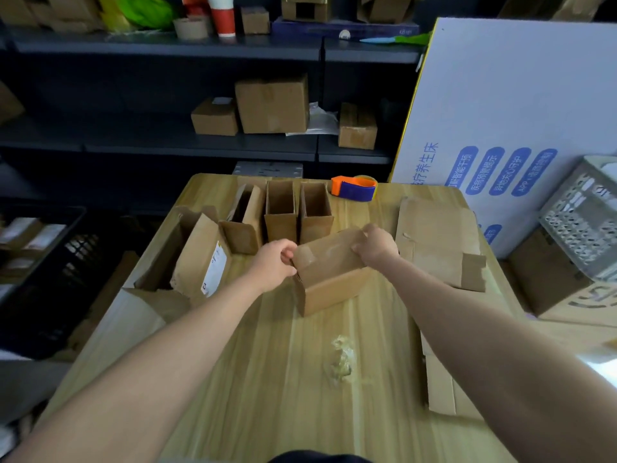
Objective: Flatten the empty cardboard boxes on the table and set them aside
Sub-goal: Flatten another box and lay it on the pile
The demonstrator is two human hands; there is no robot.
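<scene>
A small taped cardboard box [329, 279] stands in the middle of the wooden table [267, 379]. My left hand [275, 262] grips its left top edge and my right hand [377, 243] grips its right top edge. Behind it stand three narrow open boxes [280, 212], and a larger opened box [197, 255] with a white label lies at the left. Flattened cardboard [437, 242] lies at the right of the table, and another flat piece [444, 385] sits at the near right edge.
An orange and blue tape dispenser [355, 188] sits at the table's far edge. A wad of clear tape [340, 359] lies on the near table. Dark shelves [200, 142] with boxes stand behind. A white printed board [507, 111] leans at the right, beside a grey crate [581, 222].
</scene>
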